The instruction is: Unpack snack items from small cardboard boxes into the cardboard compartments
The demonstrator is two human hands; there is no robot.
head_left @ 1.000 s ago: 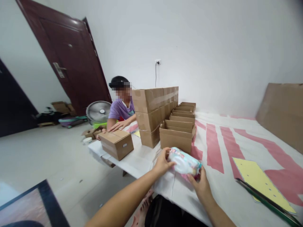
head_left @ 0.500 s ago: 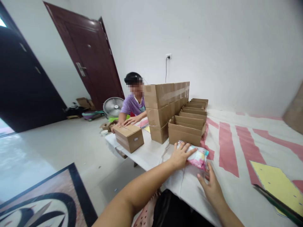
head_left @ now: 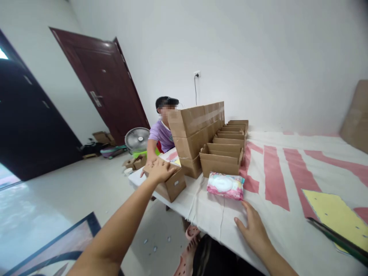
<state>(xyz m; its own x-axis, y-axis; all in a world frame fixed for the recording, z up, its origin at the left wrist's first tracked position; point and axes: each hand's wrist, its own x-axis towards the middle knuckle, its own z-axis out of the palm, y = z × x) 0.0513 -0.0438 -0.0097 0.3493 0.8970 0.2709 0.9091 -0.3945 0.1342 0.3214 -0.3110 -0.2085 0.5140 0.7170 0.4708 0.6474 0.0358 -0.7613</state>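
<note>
My left hand [head_left: 161,171] reaches far out to the left and lies on top of a closed cardboard box [head_left: 169,192], fingers spread over its upper face. A co-worker's hand is on the far side of this box. My right hand [head_left: 254,224] is open on the near part of the table, its index fingertip at the lower right corner of a pink and white pack of wipes [head_left: 225,186]; whether they touch I cannot tell. The pack lies flat, its white lid facing up, in front of an open cardboard box [head_left: 220,167].
Closed boxes [head_left: 191,134] stand stacked several deep along the table, with a row of open boxes [head_left: 232,133] beside them. A yellow sheet [head_left: 339,218] and a dark, long object [head_left: 336,237] lie at right. A co-worker in purple [head_left: 161,134] sits behind the stack.
My left hand has left the pack of wipes and moved left onto the closed box. That box has shifted toward the stack. The pack now lies uncovered near my right hand.
</note>
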